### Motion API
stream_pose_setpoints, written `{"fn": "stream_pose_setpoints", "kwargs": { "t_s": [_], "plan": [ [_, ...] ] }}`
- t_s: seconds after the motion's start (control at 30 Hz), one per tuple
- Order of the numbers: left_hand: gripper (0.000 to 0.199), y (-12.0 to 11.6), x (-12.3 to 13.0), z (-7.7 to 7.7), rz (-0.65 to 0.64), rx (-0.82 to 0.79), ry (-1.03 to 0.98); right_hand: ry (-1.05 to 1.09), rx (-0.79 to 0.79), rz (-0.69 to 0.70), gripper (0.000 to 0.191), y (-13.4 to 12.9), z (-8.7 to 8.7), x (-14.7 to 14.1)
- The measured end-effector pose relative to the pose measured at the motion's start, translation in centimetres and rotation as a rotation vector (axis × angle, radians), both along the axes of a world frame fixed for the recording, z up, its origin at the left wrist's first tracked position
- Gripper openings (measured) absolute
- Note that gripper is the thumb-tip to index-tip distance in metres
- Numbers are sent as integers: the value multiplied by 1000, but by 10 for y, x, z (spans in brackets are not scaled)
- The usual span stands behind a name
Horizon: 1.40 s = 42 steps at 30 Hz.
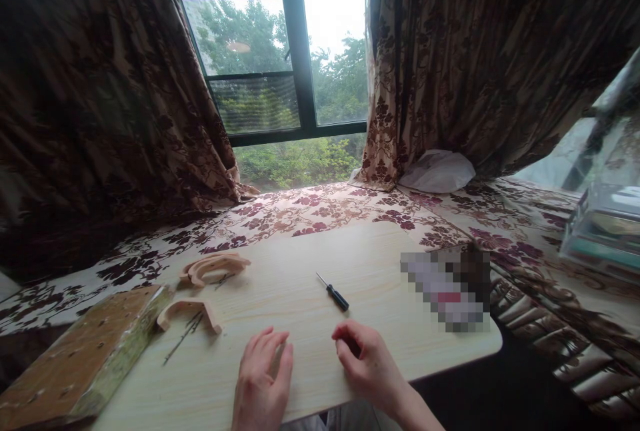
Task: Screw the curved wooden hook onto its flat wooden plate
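My left hand [265,378] rests at the front of the pale wooden table [280,284], fingers loosely stretched and thumb apart, with nothing in it. My right hand [367,361] is loosely closed, fingertips curled towards the thumb; no object shows in it. Just beyond the right hand lies a screwdriver [336,294] with a dark handle, its shaft pointing away and to the left. Left of my hands is a curved wooden piece [190,311] with thin dark screws or nails [187,334] by it. Farther back sit stacked curved wooden pieces [215,268].
A thick brown board or block [75,358] lies along the table's left side. A blurred-out item [447,291] is at the right edge. Beyond are a floral cloth [310,208], a white plastic bag [439,171], a clear plastic box [605,231], curtains [115,84] and a window [300,51].
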<state>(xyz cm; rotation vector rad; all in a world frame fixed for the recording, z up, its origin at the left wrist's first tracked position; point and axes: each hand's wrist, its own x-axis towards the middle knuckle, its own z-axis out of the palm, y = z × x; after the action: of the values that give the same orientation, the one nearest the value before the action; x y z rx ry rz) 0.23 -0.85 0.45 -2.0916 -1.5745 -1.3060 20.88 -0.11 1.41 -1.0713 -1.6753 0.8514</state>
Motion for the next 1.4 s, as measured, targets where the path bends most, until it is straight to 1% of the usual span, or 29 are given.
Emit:
{"fn": "stream_pose_setpoints", "kwargs": {
  "t_s": [0.3, 1.0, 1.27, 1.4],
  "plan": [
    [19, -1, -1, 0, 10, -20, -17, 10, 11, -3, 12, 0, 1, 1],
    [19, -1, 1, 1, 7, -55, -53, 8, 5, 3, 12, 0, 1, 1],
    [20, -3, 4, 5, -1, -73, -75, -13, 14, -1, 12, -1, 2, 2],
    [21, -5, 7, 8, -4, -106, -79, -25, 19, 2, 12, -2, 3, 3]
  ]
}}
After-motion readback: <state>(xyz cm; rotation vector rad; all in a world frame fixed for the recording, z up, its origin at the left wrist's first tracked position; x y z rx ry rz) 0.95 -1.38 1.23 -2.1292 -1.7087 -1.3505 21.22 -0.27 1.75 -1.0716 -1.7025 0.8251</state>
